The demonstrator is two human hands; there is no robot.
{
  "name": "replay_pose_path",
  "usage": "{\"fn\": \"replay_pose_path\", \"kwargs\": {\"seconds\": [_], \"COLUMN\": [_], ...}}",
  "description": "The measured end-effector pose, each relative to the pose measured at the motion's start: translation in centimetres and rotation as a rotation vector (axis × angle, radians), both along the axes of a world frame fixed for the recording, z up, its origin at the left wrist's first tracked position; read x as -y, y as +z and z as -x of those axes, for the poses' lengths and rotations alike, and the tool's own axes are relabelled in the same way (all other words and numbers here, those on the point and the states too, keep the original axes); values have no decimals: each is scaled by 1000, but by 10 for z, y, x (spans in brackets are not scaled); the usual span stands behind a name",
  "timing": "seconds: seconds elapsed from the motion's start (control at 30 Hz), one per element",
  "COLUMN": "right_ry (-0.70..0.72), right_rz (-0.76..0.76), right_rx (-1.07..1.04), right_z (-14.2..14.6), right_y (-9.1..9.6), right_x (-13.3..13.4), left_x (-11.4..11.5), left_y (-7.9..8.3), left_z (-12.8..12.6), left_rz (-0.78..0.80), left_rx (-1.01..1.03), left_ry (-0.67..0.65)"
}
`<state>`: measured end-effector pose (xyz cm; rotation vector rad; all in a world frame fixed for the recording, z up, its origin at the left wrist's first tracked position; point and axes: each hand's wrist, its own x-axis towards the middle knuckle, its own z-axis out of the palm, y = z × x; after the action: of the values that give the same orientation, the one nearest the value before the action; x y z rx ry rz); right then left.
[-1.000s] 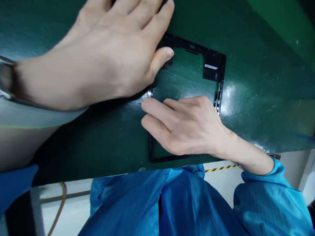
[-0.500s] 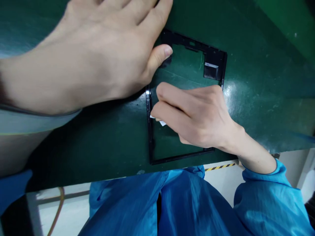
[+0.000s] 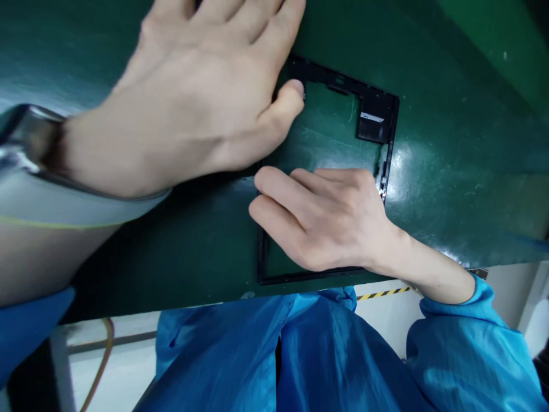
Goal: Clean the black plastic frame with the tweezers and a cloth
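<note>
A thin black rectangular frame (image 3: 387, 123) lies flat on the green table (image 3: 454, 149), near its front edge. My left hand (image 3: 201, 97) lies flat over the frame's upper left corner with the fingers stretched out and the thumb tip pressing on the frame's inner edge. My right hand (image 3: 326, 217) rests inside the frame with its fingers curled and pressed together against the frame's left rail. Whatever is under those fingers is hidden. A darker block (image 3: 372, 123) with a pale strip sits in the frame's upper right corner.
A shiny band (image 3: 30, 143) circles my left wrist. Blue garment (image 3: 321, 355) covers my lap below the table's front edge. On the pale floor there is yellow-black tape (image 3: 381, 294) to the right and a cable (image 3: 103, 360) at the lower left.
Half a second ago my right hand was lifted, pinching a small white piece over the frame. It has now dropped back onto the left rail and the piece is out of sight.
</note>
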<state>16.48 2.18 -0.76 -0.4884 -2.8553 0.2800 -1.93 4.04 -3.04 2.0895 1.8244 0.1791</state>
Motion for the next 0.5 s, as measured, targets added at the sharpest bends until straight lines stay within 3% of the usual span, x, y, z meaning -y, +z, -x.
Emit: {"fn": "replay_pose_path", "kwargs": {"seconds": [0.13, 0.33, 0.5], "right_ry": [-73, -10, 0], "right_rz": [-197, -247, -276], "right_rx": [-129, -94, -95], "right_z": [5, 7, 7], "right_y": [-3, 0, 1], "right_x": [10, 7, 7], "left_x": [-2, -9, -8], "left_y": [5, 13, 13], "left_z": [-9, -25, -25], "left_rz": [13, 24, 3], "left_rx": [34, 125, 127], "left_ry": [66, 154, 140]}}
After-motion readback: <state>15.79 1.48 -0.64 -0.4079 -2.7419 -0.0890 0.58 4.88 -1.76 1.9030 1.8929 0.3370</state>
